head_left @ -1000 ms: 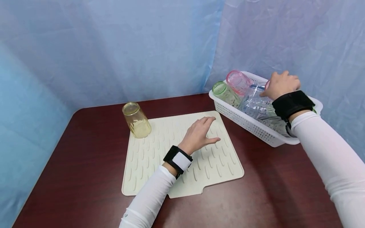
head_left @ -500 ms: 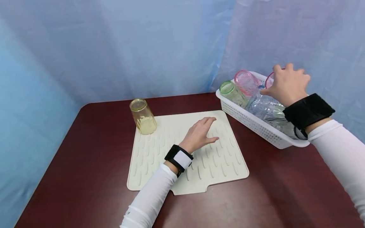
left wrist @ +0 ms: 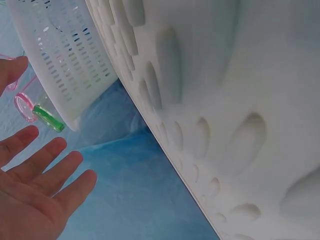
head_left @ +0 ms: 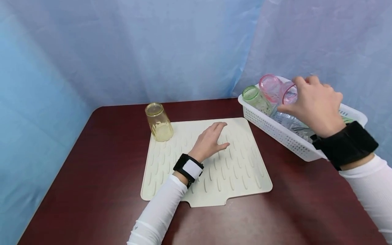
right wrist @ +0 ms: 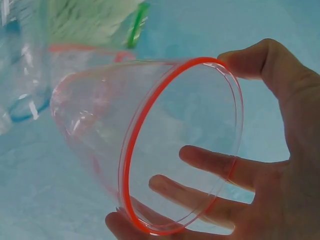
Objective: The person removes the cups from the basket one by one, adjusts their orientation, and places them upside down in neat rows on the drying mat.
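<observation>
My right hand (head_left: 318, 105) grips a clear pink glass (right wrist: 87, 115) by its red-rimmed mouth, over the white basket (head_left: 281, 137). In the right wrist view the thumb is at one side of the rim and the fingers are around the other. Another pink glass (head_left: 269, 86) and a green glass (head_left: 256, 100) lean at the basket's left end. My left hand (head_left: 208, 141) hovers with fingers spread above the cream drying mat (head_left: 235, 180), holding nothing. On the mat's far left corner a yellow glass (head_left: 159, 122) stands mouth down.
Clear and blue-tinted glassware (head_left: 283, 119) lies in the basket, partly hidden behind my right hand. The mat and basket sit on a dark red-brown table (head_left: 92, 177). A blue cloth backdrop (head_left: 171, 51) rises behind the table's far edge.
My right hand has drawn the pink glass up among the other glasses, so more of it shows. The head view has turned slightly left. My left hand stays over the mat.
</observation>
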Demonstrator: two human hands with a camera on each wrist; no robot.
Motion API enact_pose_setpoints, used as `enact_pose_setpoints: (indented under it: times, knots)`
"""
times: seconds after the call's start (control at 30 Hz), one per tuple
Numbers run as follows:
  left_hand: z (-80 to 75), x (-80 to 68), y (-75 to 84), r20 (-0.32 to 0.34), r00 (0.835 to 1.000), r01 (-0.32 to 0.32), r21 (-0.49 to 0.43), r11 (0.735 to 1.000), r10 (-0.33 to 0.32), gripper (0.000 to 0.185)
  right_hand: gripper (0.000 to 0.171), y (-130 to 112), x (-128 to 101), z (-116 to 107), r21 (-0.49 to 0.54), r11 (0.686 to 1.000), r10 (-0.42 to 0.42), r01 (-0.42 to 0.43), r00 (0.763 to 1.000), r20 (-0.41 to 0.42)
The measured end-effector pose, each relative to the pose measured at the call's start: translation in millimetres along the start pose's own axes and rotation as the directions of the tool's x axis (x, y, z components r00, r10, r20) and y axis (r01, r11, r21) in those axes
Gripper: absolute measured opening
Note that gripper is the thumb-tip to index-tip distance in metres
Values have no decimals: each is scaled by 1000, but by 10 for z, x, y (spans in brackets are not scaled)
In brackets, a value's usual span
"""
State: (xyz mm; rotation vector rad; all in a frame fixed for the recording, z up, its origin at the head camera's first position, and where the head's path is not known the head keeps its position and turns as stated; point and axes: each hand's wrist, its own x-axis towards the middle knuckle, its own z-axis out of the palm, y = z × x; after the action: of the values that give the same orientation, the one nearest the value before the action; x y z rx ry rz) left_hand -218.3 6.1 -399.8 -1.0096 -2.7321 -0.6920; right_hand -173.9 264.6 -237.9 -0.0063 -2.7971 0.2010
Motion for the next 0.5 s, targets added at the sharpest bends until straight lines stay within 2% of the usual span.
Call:
enact_pose_setpoints:
  times: [0.2,0.3,0.5]
  knots:
    - [-49,-64,-69,-22,1000,12,9,1000,-12,69,74,-222,-245,160,26,996,-83,88,984,-155]
    - [-80,-75,-101,-49,999,10,1,1000,-10,71,72,-365,-358,276,39,990,-123,133,972,-199]
    - [-141,-69,-178,-107,994,-13,-4,1000,13,82,70,-702,-513,508,111,969,-203,220,968,-145]
